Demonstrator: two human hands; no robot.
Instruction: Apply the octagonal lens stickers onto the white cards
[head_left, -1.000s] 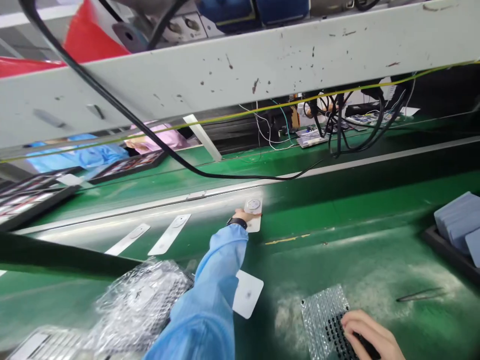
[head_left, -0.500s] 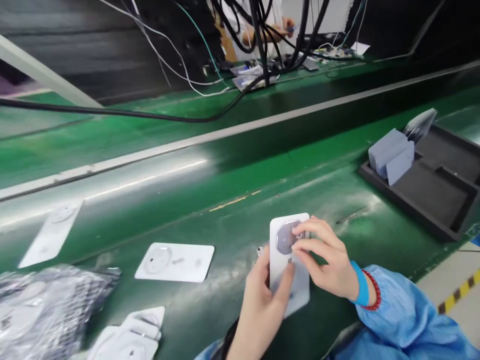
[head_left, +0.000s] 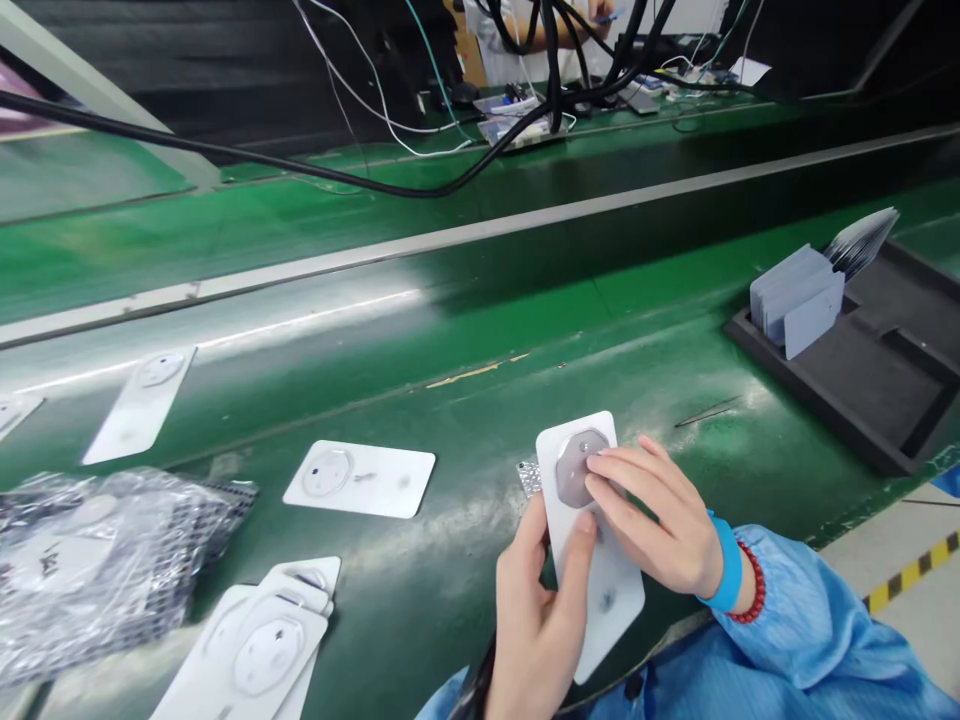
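A white phone back cover (head_left: 611,590), tilted upright, is held along its lower left side by my left hand (head_left: 544,600), with the thumb on its face and the fingers behind. Near its top sits a grey, eight-sided patch (head_left: 572,485) with small holes. My right hand (head_left: 656,520) rests its stretched fingertips on that patch; its thumb is mostly hidden. Just behind the cover's left edge, a small shiny dotted piece (head_left: 529,478) lies on the bench. To the left, another white back cover (head_left: 382,482) lies flat.
Overlapping back covers (head_left: 262,640) lie lower left beside a crinkled clear bag (head_left: 127,560). A further cover (head_left: 135,415) lies beyond. A black tray (head_left: 870,400) with upright grey cards (head_left: 799,300) stands right. Tweezers (head_left: 705,413) lie nearby. Black cables (head_left: 555,60) hang ahead; a person works behind.
My view has shifted slightly. The right hand's fingers have flattened from a pinch at the patch's right edge to lying across it. The cover's lower end has swung right.
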